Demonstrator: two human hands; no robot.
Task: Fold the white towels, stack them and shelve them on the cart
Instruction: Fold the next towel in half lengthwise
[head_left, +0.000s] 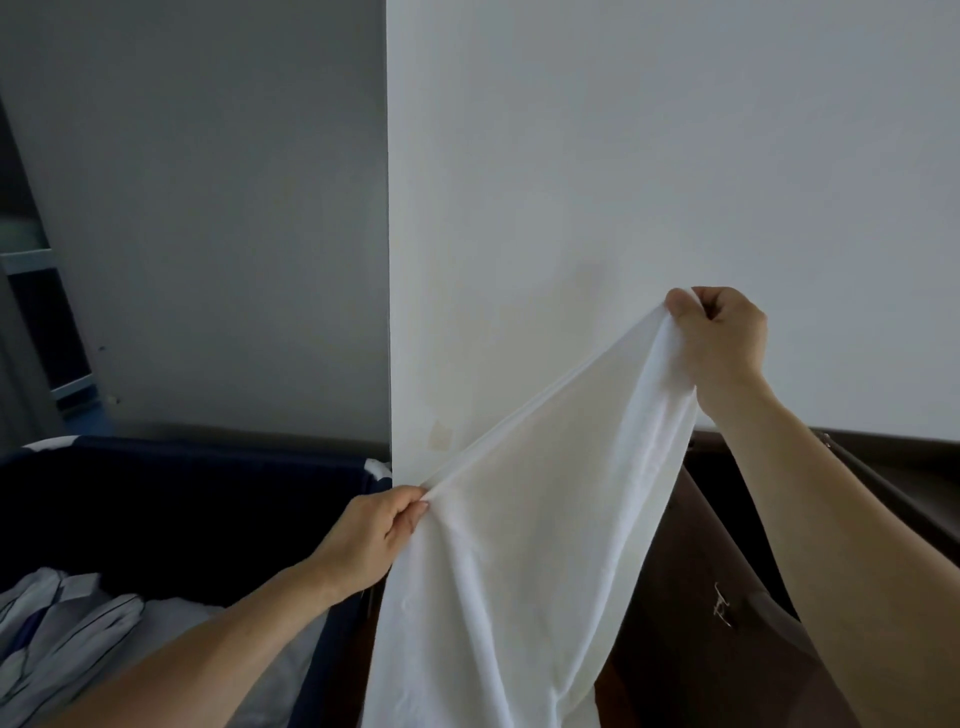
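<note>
A white towel (524, 561) hangs in front of me, its top edge stretched on a slant from lower left to upper right. My left hand (371, 535) pinches the lower end of that edge between thumb and fingers. My right hand (719, 338), raised higher against the white wall, grips the other end in curled fingers. The rest of the cloth drapes down out of the bottom of the view.
A dark blue laundry bin (171, 499) stands at the lower left with crumpled white and patterned linen (67, 634) inside. A dark brown cart or cabinet surface (717, 597) lies at the lower right. A white wall corner (389, 260) is straight ahead.
</note>
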